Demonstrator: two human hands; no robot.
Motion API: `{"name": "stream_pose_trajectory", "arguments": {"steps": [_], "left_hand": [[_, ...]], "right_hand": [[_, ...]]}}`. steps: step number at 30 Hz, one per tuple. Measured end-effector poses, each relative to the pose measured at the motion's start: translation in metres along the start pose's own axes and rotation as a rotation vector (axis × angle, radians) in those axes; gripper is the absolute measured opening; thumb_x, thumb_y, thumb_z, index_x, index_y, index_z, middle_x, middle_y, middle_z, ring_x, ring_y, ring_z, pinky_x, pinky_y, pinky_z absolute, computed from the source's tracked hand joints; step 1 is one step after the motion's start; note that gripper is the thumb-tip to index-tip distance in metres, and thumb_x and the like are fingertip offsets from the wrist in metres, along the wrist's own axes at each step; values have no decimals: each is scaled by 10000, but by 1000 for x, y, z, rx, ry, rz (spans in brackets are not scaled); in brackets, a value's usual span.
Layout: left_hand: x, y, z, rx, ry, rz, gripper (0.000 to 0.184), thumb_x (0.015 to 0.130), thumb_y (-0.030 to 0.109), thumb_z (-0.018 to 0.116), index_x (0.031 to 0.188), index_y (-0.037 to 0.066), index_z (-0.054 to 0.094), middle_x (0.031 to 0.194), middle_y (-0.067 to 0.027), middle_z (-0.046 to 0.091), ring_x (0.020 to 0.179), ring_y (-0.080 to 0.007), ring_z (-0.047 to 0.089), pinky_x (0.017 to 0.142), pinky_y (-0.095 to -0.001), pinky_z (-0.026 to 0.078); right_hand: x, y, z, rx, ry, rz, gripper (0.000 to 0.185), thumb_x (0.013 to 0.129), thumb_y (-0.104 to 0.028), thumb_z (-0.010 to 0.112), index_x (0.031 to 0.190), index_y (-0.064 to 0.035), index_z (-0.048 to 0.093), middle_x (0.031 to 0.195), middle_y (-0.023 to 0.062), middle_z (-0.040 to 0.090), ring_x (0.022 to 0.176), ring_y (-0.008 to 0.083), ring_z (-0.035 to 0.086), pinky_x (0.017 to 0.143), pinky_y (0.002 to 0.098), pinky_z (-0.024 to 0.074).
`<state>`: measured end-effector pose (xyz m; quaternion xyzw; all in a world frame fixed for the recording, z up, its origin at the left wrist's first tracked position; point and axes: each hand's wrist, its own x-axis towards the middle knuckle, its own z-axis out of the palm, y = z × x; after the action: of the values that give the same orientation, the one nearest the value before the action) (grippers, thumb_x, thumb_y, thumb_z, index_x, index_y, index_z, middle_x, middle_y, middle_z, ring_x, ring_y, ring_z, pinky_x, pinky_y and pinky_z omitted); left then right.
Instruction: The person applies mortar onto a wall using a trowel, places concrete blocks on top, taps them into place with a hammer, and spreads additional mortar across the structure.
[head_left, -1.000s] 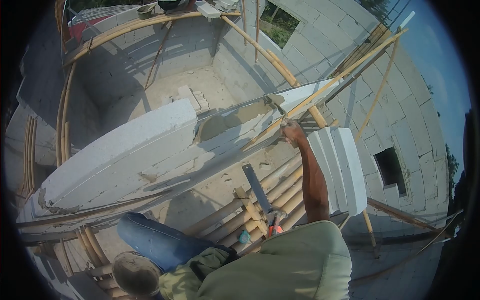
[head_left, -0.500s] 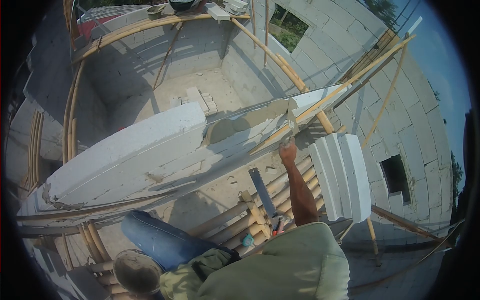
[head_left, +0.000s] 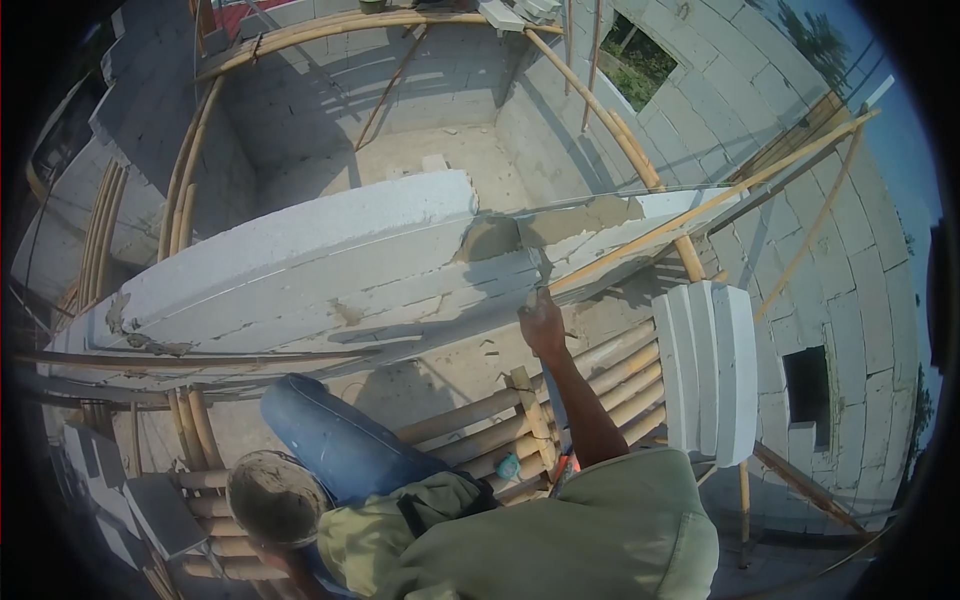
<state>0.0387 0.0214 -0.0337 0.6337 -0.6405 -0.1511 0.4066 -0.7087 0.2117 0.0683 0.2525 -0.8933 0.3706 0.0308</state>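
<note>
My right hand is closed around the handle of a trowel, whose blade is seen nearly edge-on against the wall's near side. Grey mortar lies along the top of the block wall, just right of a thick white block. Part of my left hand shows at the lower edge of a round bucket with grey mortar on it, beside my jeans-clad leg. The fingers of that hand are hidden.
Cut white blocks stand upright to the right of my right arm. Below, bamboo poles form a platform, with a teal tape measure on it. A slanting bamboo pole crosses the wall's right part. A saw is mostly hidden behind my forearm.
My right hand and the trowel have moved left along the wall toward the thick block. The view has shifted, and part of my left hand has appeared under the bucket.
</note>
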Motion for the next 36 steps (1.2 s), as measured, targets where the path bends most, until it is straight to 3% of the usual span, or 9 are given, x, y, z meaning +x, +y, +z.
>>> {"name": "stream_pose_trajectory", "arguments": {"steps": [3, 14, 21, 22, 24, 25, 30, 34, 36], "left_hand": [[1, -5, -7, -9, -131, -71, 868, 1098, 605, 290, 1513, -152, 385, 1381, -383, 563, 1192, -441, 599, 1007, -490, 489], [1, -4, -3, -95, -79, -200, 928, 1046, 719, 290, 1382, -115, 518, 1277, -316, 628, 1129, -411, 624, 988, -533, 501], [2, 31, -7, -310, -136, -179, 897, 1055, 691, 320, 1351, -126, 544, 1265, -311, 639, 1141, -394, 631, 998, -507, 506], [2, 45, -5, -258, -62, -118, 861, 1077, 653, 304, 1326, -130, 564, 1226, -306, 656, 1114, -383, 639, 983, -498, 504], [15, 79, -12, -252, -64, -440, 712, 1129, 504, 328, 1270, -141, 593, 1149, -297, 667, 997, -355, 622, 909, -482, 483], [15, 80, -9, -186, 3, -406, 674, 1129, 482, 353, 1234, -132, 611, 1090, -278, 667, 938, -353, 605, 893, -453, 484], [16, 74, -8, -212, 91, -522, 505, 1122, 375, 434, 978, -78, 606, 794, -116, 546, 791, -194, 475, 730, -371, 411], [20, 96, -10, -182, 128, -463, 565, 1115, 446, 447, 910, -54, 613, 747, -50, 497, 748, -166, 445, 681, -374, 388], [17, 96, -13, -269, 95, -512, 560, 1115, 438, 445, 920, -57, 621, 739, -45, 491, 733, -165, 447, 676, -366, 388]], "right_hand": [[1, -44, -14, 16, -117, 64, 469, 860, -225, 706, 1242, 6, 563, 997, 303, 687, 973, 517, 660, 816, 530, 556], [83, -63, -73, -479, -391, -272, 401, 873, -234, 658, 1212, -22, 633, 1045, 226, 738, 1015, 437, 705, 866, 508, 562], [119, -32, -105, -799, -282, 96, 408, 891, -290, 632, 1179, -8, 690, 1097, 217, 753, 1070, 407, 721, 948, 464, 571], [101, -49, -113, -632, -242, -34, 443, 877, -270, 643, 1208, 24, 660, 1018, 221, 756, 881, 356, 758, 787, 442, 605], [55, -71, -126, -57, -352, 377, 222, 884, -170, 629, 1020, -1, 583, 675, 78, 578, 480, 175, 554, 419, 349, 456], [28, -97, -128, 136, -423, 413, 169, 886, -176, 636, 935, -49, 536, 631, 32, 514, 465, 145, 524, 419, 327, 443], [-100, -187, -86, 519, -1016, 120, 132, 829, -137, 618, 928, -52, 595, 671, 39, 539, 544, 114, 532, 553, 315, 482], [-164, -339, -14, 54, -1269, -496, 331, 948, -284, 660, 1109, -3, 593, 986, 260, 706, 1006, 502, 644, 864, 557, 486], [-206, -375, 58, -2, -1348, -774, 285, 942, -241, 633, 1070, 13, 619, 1027, 275, 709, 1019, 475, 661, 892, 538, 521]]}}
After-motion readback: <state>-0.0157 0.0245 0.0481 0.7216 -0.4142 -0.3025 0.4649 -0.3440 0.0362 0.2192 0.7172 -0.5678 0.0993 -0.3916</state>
